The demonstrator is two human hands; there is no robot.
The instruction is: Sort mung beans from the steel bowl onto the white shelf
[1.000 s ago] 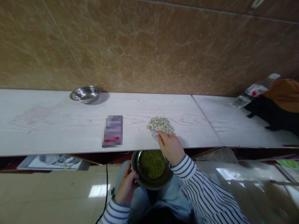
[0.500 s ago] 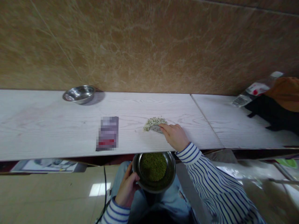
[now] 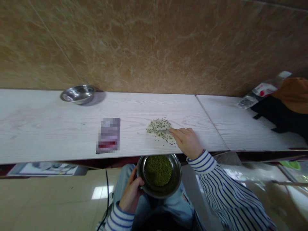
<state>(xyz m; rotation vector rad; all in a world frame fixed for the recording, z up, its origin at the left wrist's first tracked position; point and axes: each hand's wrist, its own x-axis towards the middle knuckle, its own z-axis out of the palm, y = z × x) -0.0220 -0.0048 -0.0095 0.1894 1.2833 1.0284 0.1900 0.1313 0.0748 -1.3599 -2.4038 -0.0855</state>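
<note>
My left hand [image 3: 131,192] grips the rim of a steel bowl [image 3: 176,179] holding green beans [image 3: 158,170], kept on my lap just below the table's front edge. My right hand [image 3: 187,141] rests on the white wooden table [image 3: 48,128], fingers drawn together on a small thin object I cannot make out, its tip at the right edge of a small pile of mixed pale and green grains [image 3: 158,126].
An empty steel bowl [image 3: 77,94] stands at the back left by the brown tiled wall. A flat blurred packet [image 3: 108,135] lies left of the grain pile. A plastic bottle [image 3: 262,91] and dark and orange cloth [image 3: 286,109] lie at the far right.
My right hand moved from the table's front edge up beside the grain pile and then a little right; the pile is more spread out. The bowl on my lap stayed put.
</note>
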